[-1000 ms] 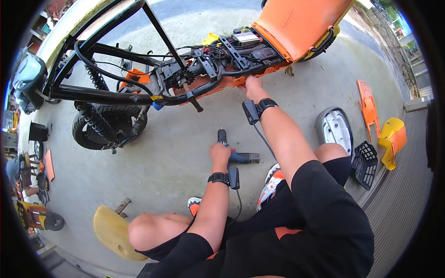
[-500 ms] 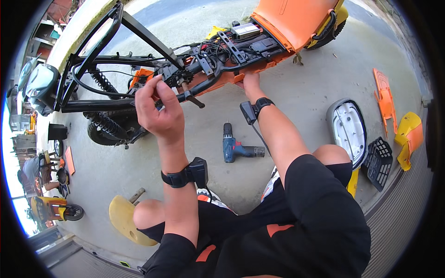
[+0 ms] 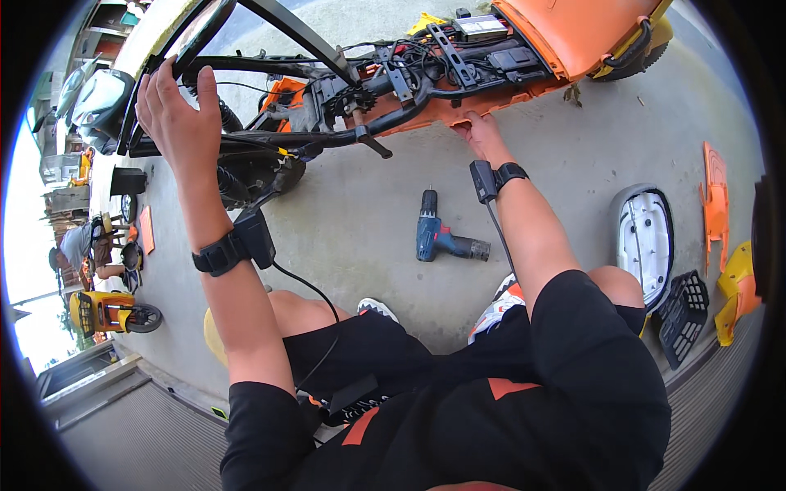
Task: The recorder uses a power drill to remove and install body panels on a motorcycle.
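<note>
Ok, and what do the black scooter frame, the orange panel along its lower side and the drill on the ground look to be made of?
Black frame: probably painted metal, from its smooth, shiny tubes.
Orange panel: likely moulded plastic, with a thin edge and soft sheen.
Drill: seemingly hard blue plastic; the dark chuck's material is unclear.

I've got the left hand (image 3: 182, 119) up, thumb spread, left of the drill (image 3: 438, 239); right hand (image 3: 485, 139) beyond it, fingers bent, arm (image 3: 532, 221) outstretched.
</note>
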Motion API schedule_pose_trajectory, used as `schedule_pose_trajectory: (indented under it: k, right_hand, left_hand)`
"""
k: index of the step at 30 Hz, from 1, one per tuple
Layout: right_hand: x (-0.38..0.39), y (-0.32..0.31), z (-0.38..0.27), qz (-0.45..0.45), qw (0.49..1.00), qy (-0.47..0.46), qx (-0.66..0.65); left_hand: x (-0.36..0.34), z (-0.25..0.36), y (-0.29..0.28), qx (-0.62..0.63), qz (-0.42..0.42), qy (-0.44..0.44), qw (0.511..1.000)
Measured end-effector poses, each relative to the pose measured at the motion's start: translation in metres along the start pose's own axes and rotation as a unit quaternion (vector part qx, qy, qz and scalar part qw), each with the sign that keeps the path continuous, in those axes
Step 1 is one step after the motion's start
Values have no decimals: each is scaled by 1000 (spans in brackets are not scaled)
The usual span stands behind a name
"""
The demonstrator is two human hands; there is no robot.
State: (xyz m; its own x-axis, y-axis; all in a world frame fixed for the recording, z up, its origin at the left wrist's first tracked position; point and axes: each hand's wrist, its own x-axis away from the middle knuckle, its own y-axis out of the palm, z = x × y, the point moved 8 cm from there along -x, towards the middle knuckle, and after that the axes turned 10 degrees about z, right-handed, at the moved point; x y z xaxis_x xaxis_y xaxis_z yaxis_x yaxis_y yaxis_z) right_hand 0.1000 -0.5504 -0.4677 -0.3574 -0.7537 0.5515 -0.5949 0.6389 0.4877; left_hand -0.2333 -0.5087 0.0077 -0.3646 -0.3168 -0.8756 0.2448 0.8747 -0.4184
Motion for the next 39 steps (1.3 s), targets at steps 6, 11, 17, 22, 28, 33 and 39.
schedule_pose_trajectory:
  k: [6,11,17,22,28,33,39]
  right_hand:
    - [1,-1,1,-17,999,4,-31]
    - [41,11,28,-32,996,33,-70]
    - [59,97,87,-64,993,97,-7]
    - [63,130,91,-95,982,88,-139]
    - [79,127,76,-79,990,24,-110]
    - [70,134,78,-111,993,21,-31]
    - [64,129,83,-103,995,12,-12]
  left_hand:
    - [9,-3,8,0,-18,-2,1000]
    - [13,-10,5,35,6,-9,999]
    - [14,-2,8,27,16,-26,999]
    - [17,-8,4,38,15,-30,999]
    - [16,-5,4,36,20,-11,999]
    - [18,-10,10,15,20,-26,999]
    - [14,-8,11,0,14,-16,1000]
